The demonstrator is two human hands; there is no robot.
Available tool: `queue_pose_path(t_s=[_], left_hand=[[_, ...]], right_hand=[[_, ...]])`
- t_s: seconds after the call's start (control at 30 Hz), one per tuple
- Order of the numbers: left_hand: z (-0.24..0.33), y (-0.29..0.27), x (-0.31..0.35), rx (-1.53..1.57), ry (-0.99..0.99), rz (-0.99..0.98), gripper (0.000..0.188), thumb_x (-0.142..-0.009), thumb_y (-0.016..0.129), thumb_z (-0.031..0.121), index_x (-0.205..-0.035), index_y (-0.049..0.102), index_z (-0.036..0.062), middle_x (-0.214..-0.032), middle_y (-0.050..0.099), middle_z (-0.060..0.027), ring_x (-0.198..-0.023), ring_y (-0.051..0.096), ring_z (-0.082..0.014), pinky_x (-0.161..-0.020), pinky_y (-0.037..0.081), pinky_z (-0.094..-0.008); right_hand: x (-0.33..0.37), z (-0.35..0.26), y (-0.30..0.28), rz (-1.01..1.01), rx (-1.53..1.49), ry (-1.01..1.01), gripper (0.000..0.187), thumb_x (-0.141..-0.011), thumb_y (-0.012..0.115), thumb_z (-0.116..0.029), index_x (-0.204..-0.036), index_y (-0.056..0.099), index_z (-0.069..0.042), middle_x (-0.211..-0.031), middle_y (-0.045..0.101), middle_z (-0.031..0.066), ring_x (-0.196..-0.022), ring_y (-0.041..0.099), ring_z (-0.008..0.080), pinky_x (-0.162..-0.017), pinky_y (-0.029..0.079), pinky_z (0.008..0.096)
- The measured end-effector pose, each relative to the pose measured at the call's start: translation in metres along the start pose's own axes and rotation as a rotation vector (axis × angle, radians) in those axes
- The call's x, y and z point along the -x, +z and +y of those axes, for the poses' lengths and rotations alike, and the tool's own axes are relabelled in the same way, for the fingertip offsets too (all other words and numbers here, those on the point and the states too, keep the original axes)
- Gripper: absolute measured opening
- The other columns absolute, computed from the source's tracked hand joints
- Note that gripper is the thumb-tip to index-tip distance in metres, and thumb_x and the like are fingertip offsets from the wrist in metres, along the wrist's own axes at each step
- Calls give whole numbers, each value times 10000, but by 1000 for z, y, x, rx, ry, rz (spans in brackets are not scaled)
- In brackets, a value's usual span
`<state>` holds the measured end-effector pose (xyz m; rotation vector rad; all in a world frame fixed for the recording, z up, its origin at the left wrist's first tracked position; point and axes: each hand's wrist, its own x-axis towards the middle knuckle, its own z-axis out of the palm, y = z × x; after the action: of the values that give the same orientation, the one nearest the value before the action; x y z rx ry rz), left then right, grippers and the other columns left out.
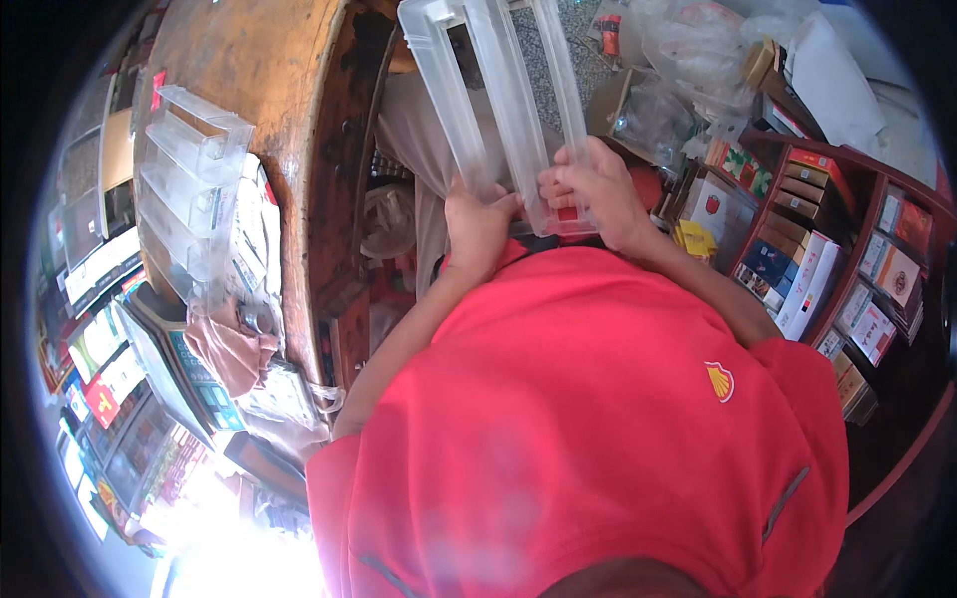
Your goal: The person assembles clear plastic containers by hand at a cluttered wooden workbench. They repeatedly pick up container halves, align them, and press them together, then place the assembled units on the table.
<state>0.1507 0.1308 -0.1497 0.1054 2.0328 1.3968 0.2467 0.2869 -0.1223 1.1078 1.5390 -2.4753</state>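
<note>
A clear plastic rack [503,95] with long parallel rails is held in front of my red shirt, its far end reaching past the top edge of the view. My left hand [477,227] grips the near end of its left rail, thumb laid along the plastic. On the other side, my right hand [601,194] has its fingers curled round the right rail near the same end. Some fingertips of both hands are hidden. On the wooden counter [269,60] to my left lies a similar clear plastic rack [189,179] with several slots.
To my right, a dark red shelf [847,204] holds several small boxes and packs. Clear plastic bags [698,50] are piled at the far right. A pinkish cloth [229,344] and a teal-edged device [194,374] sit on the left. Bright glare covers the lower left.
</note>
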Motion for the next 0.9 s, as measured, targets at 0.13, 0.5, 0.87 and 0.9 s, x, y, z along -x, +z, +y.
queue_pose_path(t_s=[0.13, 0.5, 0.87, 0.9], left_hand=[[7, 0, 6, 107, -15, 3, 417, -690, 739, -50, -1059, 547, -37, -741, 636, -56, -666, 636, -160, -615, 542, -313], [20, -17, -12, 117, 183, 87, 438, -749, 735, -55, -1153, 574, -2, -843, 589, -1, -761, 568, -89, -684, 488, -243], [20, -16, -6, -215, 216, -97, 587, -785, 770, 118, -1275, 470, -2, -1127, 565, -139, -1047, 574, -240, -906, 481, -367], [24, -22, -7, -208, 248, -95, 663, -779, 774, 123, -1332, 431, -5, -1199, 539, -164, -1121, 552, -263, -956, 465, -380]], right_hand=[[10, -8, 5, -31, 12, -18, 316, -871, 585, -156, -1117, 462, 1, -1006, 613, 149, -883, 628, 195, -800, 526, 332], [-36, -52, -21, -113, 9, -326, 731, -899, 656, -398, -1435, 371, 8, -1274, 577, 166, -1164, 563, 207, -990, 450, 344], [-53, -257, 1, -308, 1589, -383, 775, -759, 745, -444, -1319, 509, 37, -1261, 585, 259, -1172, 573, 369, -996, 450, 404], [-64, -250, -1, -312, 1558, -385, 768, -759, 745, -437, -1312, 511, 41, -1252, 590, 254, -1168, 573, 371, -997, 449, 405]])
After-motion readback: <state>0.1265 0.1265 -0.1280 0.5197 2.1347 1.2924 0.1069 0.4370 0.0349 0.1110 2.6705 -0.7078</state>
